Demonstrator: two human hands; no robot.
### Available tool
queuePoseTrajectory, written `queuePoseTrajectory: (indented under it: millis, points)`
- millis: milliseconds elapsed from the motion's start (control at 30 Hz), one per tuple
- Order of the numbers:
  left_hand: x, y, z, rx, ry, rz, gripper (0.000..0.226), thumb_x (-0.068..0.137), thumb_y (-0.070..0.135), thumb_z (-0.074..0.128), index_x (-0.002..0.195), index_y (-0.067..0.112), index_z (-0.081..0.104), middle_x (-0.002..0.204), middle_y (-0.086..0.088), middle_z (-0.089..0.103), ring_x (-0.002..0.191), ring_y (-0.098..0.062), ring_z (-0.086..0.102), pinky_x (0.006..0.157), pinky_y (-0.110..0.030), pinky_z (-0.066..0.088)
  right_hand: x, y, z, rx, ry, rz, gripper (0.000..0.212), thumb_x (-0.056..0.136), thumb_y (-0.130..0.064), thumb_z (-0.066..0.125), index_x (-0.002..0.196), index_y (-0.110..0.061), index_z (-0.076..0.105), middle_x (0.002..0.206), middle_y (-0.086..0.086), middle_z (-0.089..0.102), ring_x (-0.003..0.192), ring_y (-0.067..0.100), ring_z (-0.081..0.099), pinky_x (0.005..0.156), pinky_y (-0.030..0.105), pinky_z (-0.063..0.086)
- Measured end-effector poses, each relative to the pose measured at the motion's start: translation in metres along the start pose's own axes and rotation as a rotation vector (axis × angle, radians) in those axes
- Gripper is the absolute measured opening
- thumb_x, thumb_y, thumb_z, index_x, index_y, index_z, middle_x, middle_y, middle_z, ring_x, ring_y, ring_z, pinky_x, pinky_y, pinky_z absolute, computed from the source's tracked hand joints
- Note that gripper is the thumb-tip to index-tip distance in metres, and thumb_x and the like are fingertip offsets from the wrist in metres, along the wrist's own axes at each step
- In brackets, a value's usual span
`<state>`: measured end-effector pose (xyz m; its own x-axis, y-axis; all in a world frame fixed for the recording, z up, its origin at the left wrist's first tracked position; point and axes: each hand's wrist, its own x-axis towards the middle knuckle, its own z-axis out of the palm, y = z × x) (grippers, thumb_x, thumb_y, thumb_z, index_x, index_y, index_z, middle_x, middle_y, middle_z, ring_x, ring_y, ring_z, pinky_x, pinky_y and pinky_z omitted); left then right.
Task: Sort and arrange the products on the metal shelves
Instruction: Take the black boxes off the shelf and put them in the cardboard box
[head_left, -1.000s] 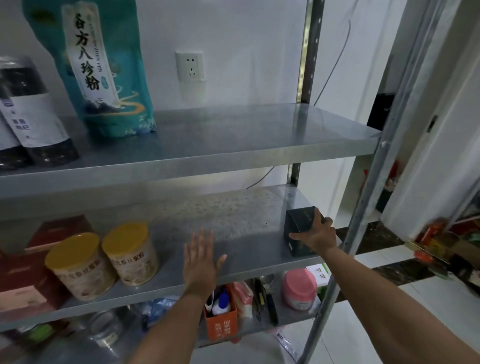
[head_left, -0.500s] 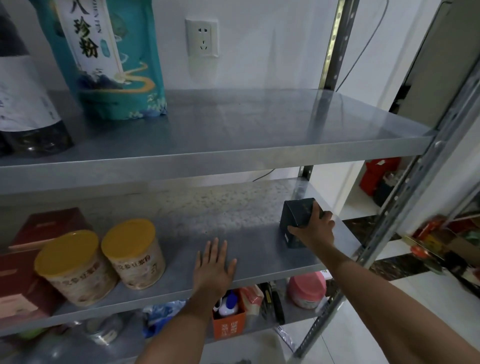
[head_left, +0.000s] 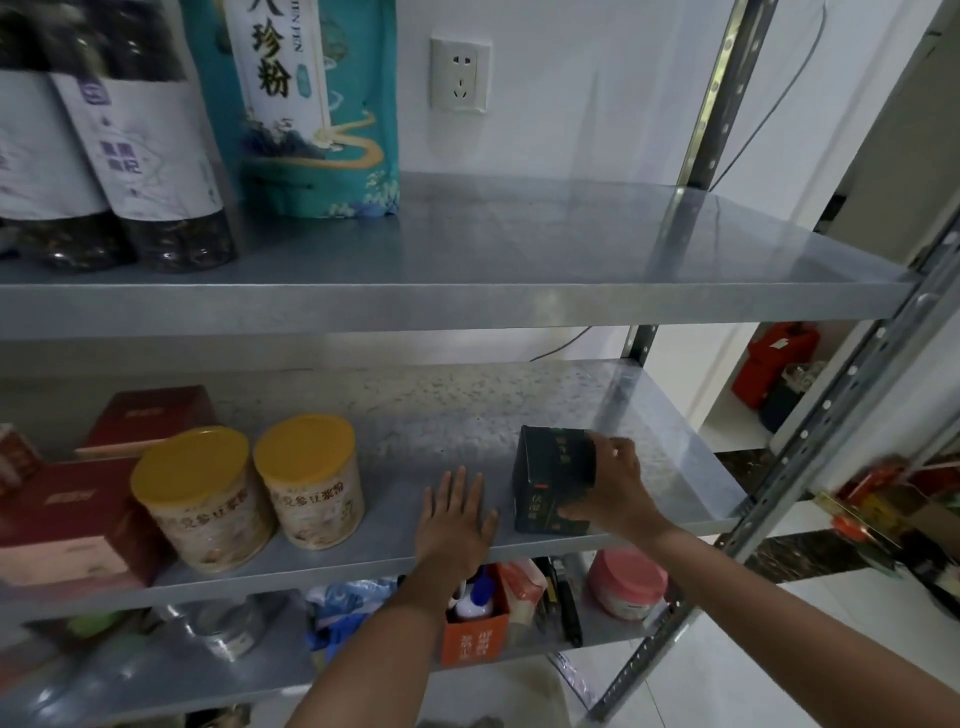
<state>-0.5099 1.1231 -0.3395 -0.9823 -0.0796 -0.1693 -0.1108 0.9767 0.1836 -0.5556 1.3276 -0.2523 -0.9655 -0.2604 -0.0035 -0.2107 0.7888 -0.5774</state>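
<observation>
Midway up the metal shelves (head_left: 441, 410), the dark box (head_left: 550, 478) is being slid leftward, gripped by the right hand (head_left: 615, 491), toward the flat, relaxed left hand (head_left: 454, 525); grouping is probably being sought.

Head-worn view, facing forward and down, close to metal shelves (head_left: 467, 296)

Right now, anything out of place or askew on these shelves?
Only the dark box: it stands alone toward the right of the middle shelf, apart from the yellow-lidded cans, gripped by the right hand. Left hand rests flat. Nothing spilled.
</observation>
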Motion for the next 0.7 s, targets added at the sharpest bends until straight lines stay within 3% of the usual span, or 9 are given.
queuePoseTrajectory:
  millis: [133,233,333,400,467,500,567,600,700]
  points:
    - [-0.005,-0.003,0.003,-0.014,0.037,0.023,0.061,0.104,0.047,0.01,0.154,0.021,-0.013,0.161,-0.006,-0.019,0.148,-0.022,-0.019,0.118,-0.042,-0.013,0.023,-0.001,-0.023,-0.028,-0.131,-0.048,0.124,0.06,-0.016,0.091,0.154,-0.017,0.009,0.158,0.007,0.018,0.143,0.028,0.02,0.116,0.047,0.026]
    - [-0.005,-0.005,0.005,-0.01,0.031,0.033,0.061,0.104,0.048,0.01,0.153,0.021,-0.015,0.161,-0.006,-0.021,0.148,-0.023,-0.02,0.117,-0.041,-0.015,0.03,-0.002,-0.024,-0.036,-0.255,-0.043,0.113,0.061,-0.015,0.091,0.15,-0.014,0.021,0.148,0.007,0.029,0.136,0.027,0.032,0.111,0.042,0.035]
    - [-0.004,-0.009,0.003,-0.038,-0.013,0.066,0.065,0.103,0.052,0.012,0.153,0.02,-0.014,0.16,-0.007,-0.022,0.147,-0.023,-0.022,0.116,-0.041,-0.017,0.026,0.002,-0.02,-0.007,-0.17,-0.058,0.096,0.056,-0.018,0.093,0.135,-0.018,0.038,0.13,0.001,0.037,0.119,0.018,0.041,0.096,0.029,0.041]
    - [-0.006,-0.013,-0.005,-0.211,-0.08,0.091,0.075,0.098,0.062,0.02,0.155,0.023,-0.009,0.162,-0.004,-0.017,0.148,-0.024,-0.018,0.118,-0.045,-0.013,0.021,0.002,-0.017,0.018,-0.104,-0.06,0.089,0.054,-0.022,0.093,0.128,-0.021,0.044,0.123,-0.003,0.04,0.112,0.015,0.044,0.091,0.028,0.042]
    - [-0.013,-0.014,-0.021,-0.638,-0.134,0.064,0.09,0.085,0.073,0.034,0.156,0.029,-0.001,0.164,0.001,-0.002,0.15,-0.024,-0.002,0.12,-0.047,0.004,0.018,-0.002,-0.016,0.072,-0.1,-0.046,0.081,0.055,-0.024,0.093,0.123,-0.019,0.05,0.121,-0.001,0.047,0.11,0.017,0.05,0.094,0.034,0.047]
    - [-0.018,-0.013,-0.029,-0.85,-0.148,0.072,0.098,0.078,0.075,0.043,0.155,0.031,0.002,0.163,0.002,0.007,0.149,-0.021,0.01,0.118,-0.041,0.016,0.016,-0.005,-0.017,0.112,-0.127,-0.036,0.075,0.057,-0.024,0.093,0.121,-0.017,0.055,0.12,0.002,0.054,0.108,0.019,0.055,0.095,0.039,0.049]
    - [-0.028,-0.003,-0.044,-1.028,-0.162,0.154,0.103,0.074,0.068,0.059,0.154,0.033,0.005,0.159,0.002,0.023,0.14,-0.01,0.031,0.106,-0.022,0.034,0.011,-0.012,-0.021,0.238,-0.197,-0.02,0.061,0.061,-0.022,0.092,0.113,-0.013,0.064,0.11,0.004,0.067,0.101,0.02,0.063,0.093,0.042,0.052]
    - [-0.03,0.002,-0.048,-1.078,-0.168,0.195,0.1,0.075,0.06,0.067,0.153,0.035,0.01,0.154,0.004,0.034,0.132,-0.004,0.042,0.098,-0.016,0.042,0.008,-0.016,-0.022,0.314,-0.22,-0.003,0.056,0.063,-0.022,0.092,0.112,-0.014,0.066,0.108,0.002,0.07,0.098,0.018,0.066,0.091,0.038,0.054]
    - [-0.034,0.02,-0.058,-1.264,-0.092,0.16,0.09,0.077,0.025,0.08,0.15,0.03,0.026,0.126,0.008,0.059,0.102,-0.001,0.063,0.077,-0.019,0.055,-0.005,-0.028,-0.028,0.527,-0.253,0.052,0.063,0.067,-0.022,0.089,0.124,-0.023,0.061,0.119,-0.004,0.067,0.099,0.004,0.065,0.079,0.014,0.051]
